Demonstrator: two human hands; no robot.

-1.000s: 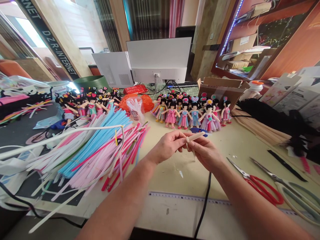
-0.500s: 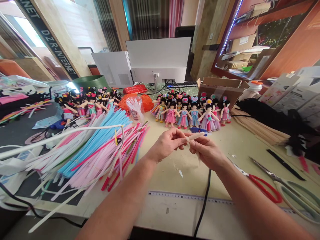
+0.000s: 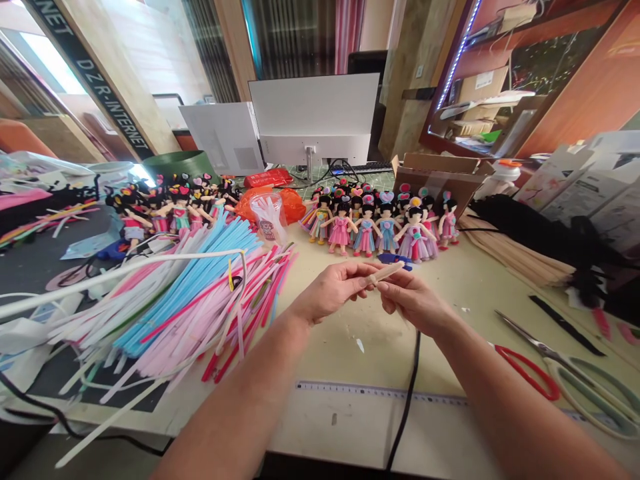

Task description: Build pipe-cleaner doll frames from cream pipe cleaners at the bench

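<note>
Hands on stem, mid-bench

Left hand [image 3: 333, 291] and right hand [image 3: 413, 300] meet above the bench [image 3: 475, 287], fingertips touching.

- Stem [image 3: 387, 271]: short, cream, fuzzy. Held between both hands, clear of the bench, tilted up and away to the right. Free tip pokes out past the right fingers.
- Left fingers [image 3: 363, 277]: thumb and forefinger pressed together, pinching the stem's near end.
- Right fingers [image 3: 395, 288]: curled in, closed on the stem just beside the left pinch. Whether more stem runs under the right palm: cannot tell.

Around the fingers:
- Dolls [image 3: 380, 227]: standing cluster just beyond the fingertips, pink and blue dresses, black hair. A blue piece [image 3: 395, 259] lies on the bench between dolls and stem.
- Second doll group [image 3: 170, 207]: far to the left, beyond the strips.
- Strips [image 3: 190, 293]: big loose pile left of the left hand, blue, pink, white, red.
- Cup [image 3: 269, 217]: clear plastic, beyond the pile, left of the dolls.
- Scissors [image 3: 530, 377]: red handles, flat on the bench right of the right forearm. A second, pale-handled pair [image 3: 585, 380] lies just beside them.
- Ruler [image 3: 380, 393]: along the near edge, below both wrists.
- Cable [image 3: 407, 400]: black, runs from under the right wrist across the ruler.
- Monitor [image 3: 315, 117]: white back, well beyond the dolls.
</note>
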